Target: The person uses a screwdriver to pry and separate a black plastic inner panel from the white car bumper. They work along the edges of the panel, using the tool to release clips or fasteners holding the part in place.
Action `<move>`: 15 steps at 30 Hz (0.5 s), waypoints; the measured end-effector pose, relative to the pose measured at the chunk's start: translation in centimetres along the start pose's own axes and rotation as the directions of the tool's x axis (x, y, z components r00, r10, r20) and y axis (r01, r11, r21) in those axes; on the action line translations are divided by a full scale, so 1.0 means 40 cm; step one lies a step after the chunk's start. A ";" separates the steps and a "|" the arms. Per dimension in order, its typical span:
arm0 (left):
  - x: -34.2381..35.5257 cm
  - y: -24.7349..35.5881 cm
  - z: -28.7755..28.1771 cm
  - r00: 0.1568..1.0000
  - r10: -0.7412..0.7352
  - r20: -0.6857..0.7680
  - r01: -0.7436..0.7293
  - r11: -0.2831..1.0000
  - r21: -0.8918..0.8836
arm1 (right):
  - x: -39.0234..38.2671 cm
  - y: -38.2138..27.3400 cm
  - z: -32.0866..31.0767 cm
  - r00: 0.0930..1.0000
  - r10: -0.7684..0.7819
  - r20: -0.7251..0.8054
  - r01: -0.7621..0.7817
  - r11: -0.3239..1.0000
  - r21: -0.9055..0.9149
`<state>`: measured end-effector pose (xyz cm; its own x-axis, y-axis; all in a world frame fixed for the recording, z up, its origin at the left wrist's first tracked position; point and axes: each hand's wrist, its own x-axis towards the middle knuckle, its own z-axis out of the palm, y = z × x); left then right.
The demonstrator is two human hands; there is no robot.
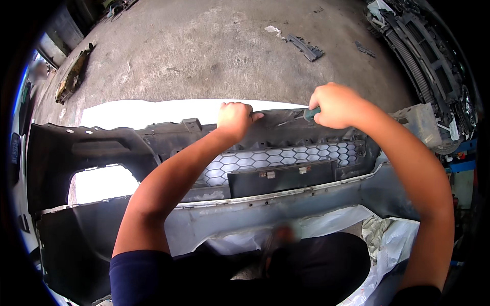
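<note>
A large dark plastic car bumper (102, 143) lies across the view, its inner side facing me, with a honeycomb grille (275, 155) and a dark panel (280, 178) in it. My left hand (236, 118) is closed on the bumper's upper edge near the middle. My right hand (334, 104), farther right, grips a green-handled tool (310, 113), its thin metal shaft pointing left along the inner upper edge. A white sheet (194, 107) shows beyond the bumper and through its left opening.
Car front-end assemblies (413, 46) stand at the right. A long part (71, 76) and loose dark pieces (303, 47) lie on the concrete floor (194, 56). A white vehicle (23, 158) edges the left. Crumpled sheeting (388, 239) is near my legs.
</note>
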<state>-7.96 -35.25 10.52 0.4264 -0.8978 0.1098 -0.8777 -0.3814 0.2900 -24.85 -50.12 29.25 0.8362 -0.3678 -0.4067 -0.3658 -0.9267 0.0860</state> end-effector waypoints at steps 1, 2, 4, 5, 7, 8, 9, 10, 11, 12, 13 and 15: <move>-0.003 -0.004 0.000 1.000 -0.003 -0.006 0.003 1.000 -0.003 | -0.005 0.004 0.008 1.000 0.008 -0.014 -0.008 0.999 0.039; -0.007 -0.008 0.000 1.000 -0.005 -0.013 0.005 1.000 -0.007 | -0.025 0.008 0.043 0.993 0.015 -0.117 -0.009 0.999 0.047; -0.003 -0.002 -0.004 1.000 0.002 -0.017 -0.002 1.000 -0.023 | -0.087 -0.027 0.053 0.993 0.045 -0.107 -0.040 0.998 0.050; -0.003 -0.003 -0.008 1.000 0.002 -0.011 -0.002 1.000 -0.027 | -0.110 -0.049 0.063 0.990 0.022 -0.136 -0.020 1.000 0.015; -0.001 0.000 -0.017 1.000 -0.017 0.013 0.018 0.999 -0.031 | -0.139 -0.079 0.077 0.990 0.001 -0.141 -0.010 0.998 -0.066; 0.000 0.004 -0.021 0.999 -0.036 0.034 0.037 0.999 -0.033 | -0.146 -0.091 0.077 0.992 0.001 -0.126 -0.013 0.996 -0.089; 0.000 0.005 -0.021 0.997 -0.054 0.058 0.056 0.998 -0.033 | -0.153 -0.103 0.078 0.994 0.003 -0.110 -0.015 0.994 -0.109; 0.000 0.005 -0.022 0.997 -0.057 0.060 0.059 0.998 -0.033 | -0.157 -0.109 0.079 0.995 0.006 -0.095 -0.019 0.992 -0.129; 0.001 0.006 -0.023 0.996 -0.060 0.062 0.062 0.998 -0.033 | -0.157 -0.110 0.084 0.996 -0.004 -0.092 -0.010 0.989 -0.151; 0.003 0.004 -0.023 0.996 -0.063 0.059 0.065 0.997 -0.034 | -0.153 -0.109 0.088 0.996 -0.014 -0.092 -0.003 0.984 -0.175; 0.003 0.004 -0.023 0.996 -0.064 0.061 0.067 0.997 -0.034 | -0.150 -0.108 0.091 0.996 -0.023 -0.092 0.004 0.980 -0.200; -0.001 0.005 -0.020 0.996 -0.064 0.069 0.066 0.997 -0.034 | -0.149 -0.112 0.096 0.994 -0.049 -0.093 0.028 0.975 -0.219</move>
<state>-7.98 -35.11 11.33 0.4655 -0.8847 0.0248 -0.8394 -0.4324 0.3292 -29.75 -43.48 27.80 0.8878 -0.3272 -0.3237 -0.2442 -0.9310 0.2713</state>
